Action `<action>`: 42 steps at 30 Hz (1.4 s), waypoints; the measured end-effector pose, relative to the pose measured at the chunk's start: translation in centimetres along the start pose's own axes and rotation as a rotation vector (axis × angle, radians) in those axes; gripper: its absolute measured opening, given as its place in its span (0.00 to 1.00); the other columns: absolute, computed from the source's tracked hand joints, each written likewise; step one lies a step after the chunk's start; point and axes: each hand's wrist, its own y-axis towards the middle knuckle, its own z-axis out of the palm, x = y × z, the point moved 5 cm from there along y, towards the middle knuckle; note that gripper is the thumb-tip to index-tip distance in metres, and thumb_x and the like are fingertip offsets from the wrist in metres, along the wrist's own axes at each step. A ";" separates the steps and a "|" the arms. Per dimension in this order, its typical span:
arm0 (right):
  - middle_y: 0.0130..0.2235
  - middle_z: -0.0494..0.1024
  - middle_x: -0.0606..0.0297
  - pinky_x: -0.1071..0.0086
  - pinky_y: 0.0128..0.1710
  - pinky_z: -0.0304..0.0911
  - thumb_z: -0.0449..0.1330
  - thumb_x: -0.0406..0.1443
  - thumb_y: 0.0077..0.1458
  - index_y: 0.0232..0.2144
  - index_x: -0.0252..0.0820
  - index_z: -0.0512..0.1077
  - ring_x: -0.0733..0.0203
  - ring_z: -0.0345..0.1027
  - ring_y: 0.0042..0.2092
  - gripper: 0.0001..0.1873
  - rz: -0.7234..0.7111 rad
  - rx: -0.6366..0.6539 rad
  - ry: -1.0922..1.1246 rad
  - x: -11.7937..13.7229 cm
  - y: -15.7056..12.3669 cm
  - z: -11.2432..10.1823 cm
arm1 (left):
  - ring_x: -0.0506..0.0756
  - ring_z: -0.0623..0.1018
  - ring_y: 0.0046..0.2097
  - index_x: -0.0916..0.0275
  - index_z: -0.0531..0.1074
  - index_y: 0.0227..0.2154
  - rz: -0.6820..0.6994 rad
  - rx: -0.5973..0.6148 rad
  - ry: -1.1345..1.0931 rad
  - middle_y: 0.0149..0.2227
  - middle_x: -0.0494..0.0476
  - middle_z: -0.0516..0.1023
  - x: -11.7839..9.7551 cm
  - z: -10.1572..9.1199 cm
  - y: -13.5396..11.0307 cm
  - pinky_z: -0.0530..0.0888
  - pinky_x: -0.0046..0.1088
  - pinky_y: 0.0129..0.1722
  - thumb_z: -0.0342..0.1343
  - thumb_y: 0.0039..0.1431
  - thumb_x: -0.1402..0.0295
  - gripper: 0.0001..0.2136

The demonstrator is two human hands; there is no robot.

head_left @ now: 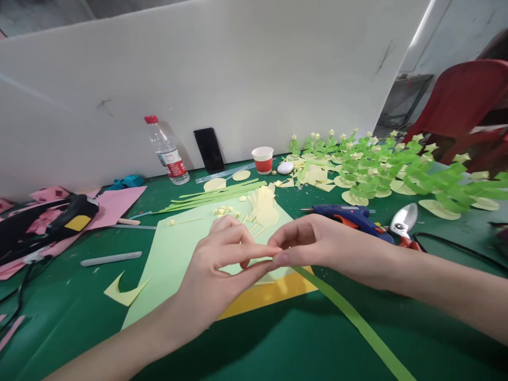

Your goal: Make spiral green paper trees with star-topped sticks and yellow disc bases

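Observation:
My left hand (pixel 226 259) and my right hand (pixel 309 246) meet fingertip to fingertip above the paper sheets. Both are closed in a pinch at the end of a long green paper strip (pixel 353 315); the pinched end is hidden by the fingers. From there the strip runs down to the lower right. Beneath the hands lie a pale green sheet (pixel 170 254) and a yellow-orange sheet (pixel 254 301). Small folded paper stars (pixel 228 211) and a bundle of pale yellow strips (pixel 262 198) rest on the pale green sheet, just beyond my fingers.
Right: a blue glue gun (pixel 349 214), scissors (pixel 404 222) and many paper star plants (pixel 377 164). Back: a bottle (pixel 169 153), a phone (pixel 209 151), a paper cup (pixel 262 160) and green strips (pixel 210 196). Left: pink paper (pixel 119 205) and a black-and-yellow tool (pixel 75 214).

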 end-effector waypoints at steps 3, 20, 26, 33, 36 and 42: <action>0.29 0.71 0.70 0.76 0.31 0.53 0.63 0.38 0.44 0.26 0.39 0.72 0.70 0.59 0.32 0.08 0.033 0.037 -0.025 0.1 -0.1 -0.2 | 0.51 0.62 0.28 0.55 0.77 0.30 0.058 0.051 -0.018 0.19 0.48 0.64 -0.2 0.3 -0.1 0.61 0.28 0.29 0.54 0.53 0.77 0.09; 0.31 0.68 0.70 0.74 0.29 0.51 0.63 0.38 0.44 0.33 0.43 0.73 0.68 0.56 0.32 0.10 -0.043 0.148 -0.294 0.4 -0.3 -0.4 | 0.48 0.61 0.24 0.60 0.72 0.15 -0.322 0.065 -0.182 0.16 0.45 0.59 1.1 0.4 0.2 0.60 0.28 0.30 0.61 0.43 0.74 0.06; 0.25 0.66 0.70 0.74 0.25 0.48 0.63 0.38 0.43 0.26 0.38 0.72 0.69 0.54 0.28 0.08 -0.011 0.045 -0.101 -0.5 0.1 0.8 | 0.48 0.61 0.25 0.62 0.64 0.13 -0.362 0.120 -0.197 0.17 0.45 0.59 1.2 1.2 0.0 0.61 0.27 0.28 0.60 0.45 0.71 0.12; 0.24 0.67 0.70 0.74 0.24 0.49 0.62 0.36 0.44 0.27 0.38 0.74 0.69 0.54 0.27 0.06 -0.004 -0.039 -0.147 -0.4 0.1 0.5 | 0.49 0.60 0.26 0.62 0.69 0.19 -0.061 0.051 0.026 0.17 0.46 0.60 0.4 0.8 0.0 0.60 0.27 0.27 0.57 0.50 0.74 0.07; 0.26 0.69 0.69 0.74 0.27 0.51 0.61 0.37 0.45 0.27 0.39 0.74 0.68 0.58 0.29 0.06 -0.033 -0.041 -0.171 -0.2 0.0 0.2 | 0.49 0.61 0.25 0.61 0.72 0.24 0.044 0.019 0.084 0.18 0.46 0.60 -0.1 0.6 -0.1 0.62 0.28 0.28 0.57 0.51 0.73 0.03; 0.31 0.73 0.67 0.72 0.36 0.57 0.61 0.38 0.46 0.26 0.40 0.74 0.65 0.63 0.35 0.06 -0.055 -0.064 -0.064 0.2 -0.3 -0.1 | 0.51 0.67 0.35 0.59 0.71 0.28 0.121 -0.115 0.132 0.30 0.50 0.69 -0.8 -0.4 -0.2 0.67 0.27 0.33 0.58 0.50 0.75 0.04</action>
